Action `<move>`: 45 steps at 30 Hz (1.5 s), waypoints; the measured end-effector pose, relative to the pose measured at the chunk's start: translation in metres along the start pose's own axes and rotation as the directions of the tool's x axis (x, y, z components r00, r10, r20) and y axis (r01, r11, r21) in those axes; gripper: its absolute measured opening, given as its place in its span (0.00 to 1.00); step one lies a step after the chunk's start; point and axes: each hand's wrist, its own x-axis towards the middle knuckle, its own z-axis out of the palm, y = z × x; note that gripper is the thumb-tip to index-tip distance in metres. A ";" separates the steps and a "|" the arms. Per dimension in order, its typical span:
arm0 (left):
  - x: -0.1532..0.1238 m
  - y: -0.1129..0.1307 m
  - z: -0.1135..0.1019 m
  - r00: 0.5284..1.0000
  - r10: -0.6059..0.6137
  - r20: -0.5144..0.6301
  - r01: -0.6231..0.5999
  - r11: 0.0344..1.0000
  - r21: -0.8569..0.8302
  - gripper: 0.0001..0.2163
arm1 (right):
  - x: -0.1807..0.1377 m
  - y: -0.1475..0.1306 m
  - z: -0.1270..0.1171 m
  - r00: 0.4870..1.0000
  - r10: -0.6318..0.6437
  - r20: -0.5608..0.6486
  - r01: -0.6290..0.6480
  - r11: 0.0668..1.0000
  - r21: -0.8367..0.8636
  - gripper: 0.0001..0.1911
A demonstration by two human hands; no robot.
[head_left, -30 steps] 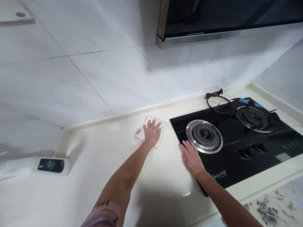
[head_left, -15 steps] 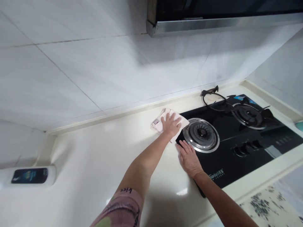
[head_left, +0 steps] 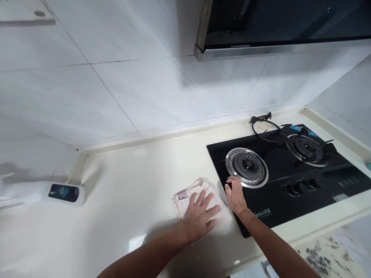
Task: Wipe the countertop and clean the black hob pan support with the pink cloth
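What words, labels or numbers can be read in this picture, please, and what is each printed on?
White brand print on the hob's front edge beside the right hand: too blurred to read.
Dark blue label on the white bottle: print too small to read.
Blue sticker at the hob's back: unreadable.
No other text shows.

A white bottle is lying on its side at the table's far left, a loose pan ring resting behind the burners.
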 end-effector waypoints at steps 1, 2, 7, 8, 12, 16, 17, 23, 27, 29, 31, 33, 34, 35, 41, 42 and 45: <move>-0.003 -0.001 0.000 1.000 -0.008 -0.002 0.008 1.000 0.000 0.25 | 0.000 0.000 0.000 1.000 -0.006 0.010 0.006 1.000 0.006 0.07; 0.002 -0.005 -0.001 0.999 -0.038 -0.005 0.038 0.999 0.001 0.25 | 0.001 0.000 0.000 1.000 -0.013 0.017 0.013 1.000 0.012 0.07; 0.103 -0.051 -0.020 0.915 -0.397 -0.068 0.399 0.917 0.016 0.26 | 0.002 0.005 0.004 0.999 -0.031 0.015 0.031 1.000 0.004 0.08; 0.126 -0.060 -0.024 0.882 -0.464 -0.083 0.467 0.884 0.015 0.26 | 0.002 0.007 0.005 0.999 -0.039 0.016 0.039 0.999 -0.003 0.08; 0.182 -0.073 -0.030 0.811 -0.568 -0.137 0.575 0.818 0.016 0.25 | 0.001 0.013 0.009 0.997 -0.070 0.013 0.070 0.997 -0.029 0.08; 0.164 -0.045 -0.014 0.840 -0.525 -0.135 0.534 0.845 0.037 0.27 | 0.003 0.011 0.008 0.997 -0.081 0.018 0.081 0.997 -0.010 0.10; 0.152 -0.033 -0.008 0.855 -0.501 -0.134 0.510 0.859 0.044 0.28 | 0.004 0.010 0.007 0.997 -0.081 0.020 0.081 0.997 -0.003 0.10; 0.073 0.016 0.003 0.920 -0.380 -0.094 0.382 0.924 0.000 0.28 | 0.006 0.009 0.002 0.999 -0.048 0.005 0.048 0.996 0.078 0.12; 0.003 -0.006 -0.030 0.833 -0.530 -0.160 0.540 0.841 0.028 0.22 | 0.005 0.008 -0.005 0.997 -0.068 -0.031 0.071 0.995 0.077 0.15; -0.046 -0.022 -0.047 0.712 -0.667 -0.219 0.698 0.706 0.119 0.22 | 0.003 -0.001 -0.007 0.992 -0.127 0.000 0.127 0.992 0.018 0.17; -0.094 -0.034 -0.054 0.622 -0.748 -0.229 0.783 0.587 0.209 0.23 | -0.001 -0.019 -0.004 0.966 -0.217 0.138 0.224 0.974 -0.034 0.20; -0.131 -0.040 -0.051 0.564 -0.793 -0.230 0.820 0.505 0.268 0.25 | -0.006 -0.039 0.003 0.899 -0.290 0.327 0.325 0.944 -0.057 0.27; -0.144 -0.042 -0.046 0.547 -0.803 -0.237 0.829 0.480 0.286 0.26 | -0.007 -0.049 0.008 0.859 -0.312 0.406 0.367 0.928 -0.063 0.31; -0.153 -0.042 -0.041 0.535 -0.807 -0.249 0.836 0.462 0.297 0.26 | -0.009 -0.056 0.012 0.823 -0.327 0.463 0.401 0.913 -0.068 0.34; -0.158 -0.047 -0.018 0.536 -0.772 -0.342 0.842 0.459 0.283 0.28 | 0.006 -0.060 0.033 0.811 -0.374 0.450 0.435 0.900 -0.035 0.17; -0.158 -0.048 -0.017 0.541 -0.767 -0.345 0.840 0.469 0.274 0.28 | 0.013 -0.056 0.037 0.828 -0.386 0.407 0.419 0.908 0.008 0.17; -0.160 -0.053 -0.017 0.554 -0.753 -0.354 0.832 0.488 0.265 0.28 | 0.051 -0.045 0.046 0.880 -0.390 0.272 0.367 0.921 0.135 0.16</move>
